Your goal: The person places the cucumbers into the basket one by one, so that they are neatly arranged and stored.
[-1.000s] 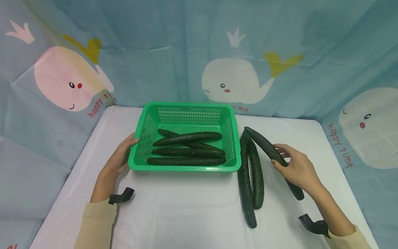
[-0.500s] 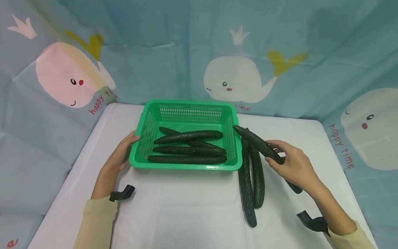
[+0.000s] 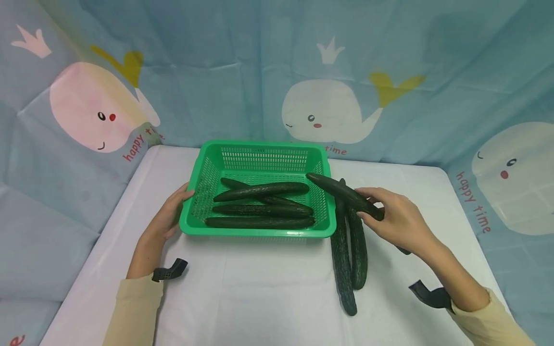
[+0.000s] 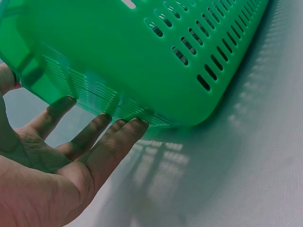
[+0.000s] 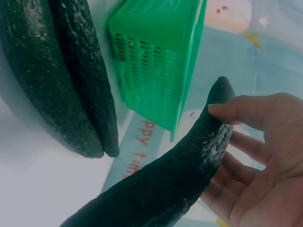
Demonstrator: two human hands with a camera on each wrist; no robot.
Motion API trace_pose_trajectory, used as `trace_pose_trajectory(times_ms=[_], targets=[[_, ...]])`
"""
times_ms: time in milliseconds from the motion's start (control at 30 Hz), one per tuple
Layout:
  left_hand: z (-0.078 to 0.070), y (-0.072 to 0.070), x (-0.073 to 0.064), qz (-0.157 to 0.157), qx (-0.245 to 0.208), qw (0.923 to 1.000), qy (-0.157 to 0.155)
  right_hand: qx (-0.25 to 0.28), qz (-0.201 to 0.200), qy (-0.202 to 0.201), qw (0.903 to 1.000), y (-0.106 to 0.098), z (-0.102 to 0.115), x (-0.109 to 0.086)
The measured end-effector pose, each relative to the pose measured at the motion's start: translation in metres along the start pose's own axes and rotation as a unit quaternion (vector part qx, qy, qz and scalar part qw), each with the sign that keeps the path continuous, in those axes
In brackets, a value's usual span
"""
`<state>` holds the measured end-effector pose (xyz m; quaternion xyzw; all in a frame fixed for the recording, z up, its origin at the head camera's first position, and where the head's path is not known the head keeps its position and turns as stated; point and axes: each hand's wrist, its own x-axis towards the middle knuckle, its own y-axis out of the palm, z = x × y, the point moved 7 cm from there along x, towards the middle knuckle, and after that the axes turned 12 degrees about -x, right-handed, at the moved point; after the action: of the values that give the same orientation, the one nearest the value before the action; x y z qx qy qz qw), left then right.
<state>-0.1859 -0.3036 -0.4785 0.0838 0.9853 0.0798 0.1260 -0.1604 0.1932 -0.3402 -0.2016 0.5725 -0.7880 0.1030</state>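
At the left, the left rim of the green basket (image 3: 259, 233) is gripped by the left hand (image 3: 169, 215), with the thumb laid over the rim and the fingertips set against the outer wall. Inside the basket, four cucumbers (image 3: 259, 223) are held, two of them crossed at the far side. Over the basket's right rim, the far left end of another cucumber, the held cucumber (image 3: 339, 191), is extended; whether the rim is touched cannot be told. Beneath it, a pair of cucumbers (image 3: 343, 262) is laid on the white surface (image 3: 259, 298), just beside the basket. At the right, the held cucumber is pinched between thumb and fingers by the right hand (image 3: 400, 221), the longer part being left free toward the basket and a short near right end being shown past the palm.
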Motion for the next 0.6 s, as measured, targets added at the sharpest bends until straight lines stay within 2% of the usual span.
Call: trace_pose_trajectory(times_ms=[300,600], targets=[[-0.002,0.003,-0.001,-0.002,-0.001,1.0,-0.003,-0.038,0.001,-0.064,0.9973,-0.003,0.026,0.019],[-0.004,0.003,0.0,0.011,-0.005,0.9999,0.003,-0.066,0.019,-0.137,0.9882,-0.001,0.058,0.044]])
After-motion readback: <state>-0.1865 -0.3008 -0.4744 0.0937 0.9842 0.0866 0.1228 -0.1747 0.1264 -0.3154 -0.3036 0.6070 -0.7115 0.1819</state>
